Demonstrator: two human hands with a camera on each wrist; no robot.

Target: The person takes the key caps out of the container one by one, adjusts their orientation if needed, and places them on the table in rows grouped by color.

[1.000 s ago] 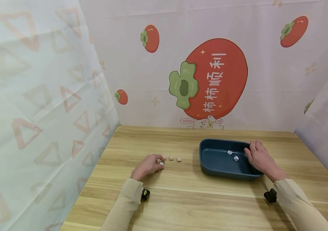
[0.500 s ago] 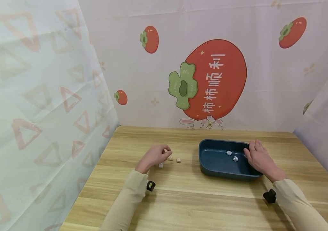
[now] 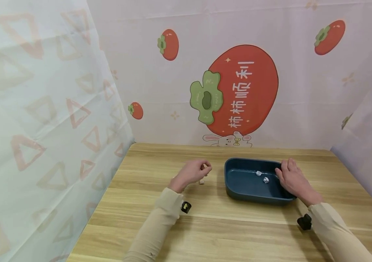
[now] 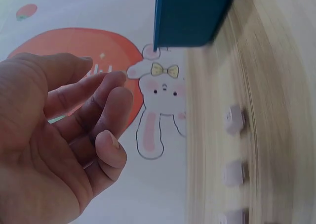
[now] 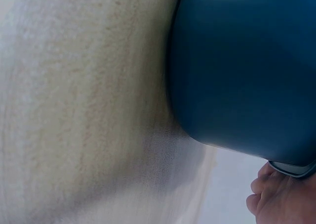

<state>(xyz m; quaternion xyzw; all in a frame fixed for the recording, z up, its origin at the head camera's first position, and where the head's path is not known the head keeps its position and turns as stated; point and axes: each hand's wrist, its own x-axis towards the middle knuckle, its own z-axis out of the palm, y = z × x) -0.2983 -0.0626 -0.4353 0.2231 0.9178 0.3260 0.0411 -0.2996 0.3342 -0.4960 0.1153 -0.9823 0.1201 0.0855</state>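
My left hand (image 3: 193,171) hovers over the table, left of a dark blue tray (image 3: 254,198). In the left wrist view its fingers (image 4: 114,112) are loosely bent, the thumb stands apart from them, and nothing shows in its grasp. Below it is a small white keycap-like piece (image 3: 201,182); the left wrist view has a row of such pieces (image 4: 233,173). The right hand (image 3: 295,182) grips the tray's right end, thumb inside and fingers over the rim; the right wrist view shows its fingers (image 5: 264,189) at the rim. Inside the tray lie two white pieces (image 3: 266,180).
The wooden table (image 3: 212,233) ends at a fabric backdrop (image 3: 159,127) printed with persimmons and a rabbit. Another patterned sheet (image 3: 51,145) hangs along the left side. Each wrist wears a small black camera (image 3: 186,207).
My left hand has left a white piece on the table near the row and moved right towards the tray. The right hand stays at the tray's end.
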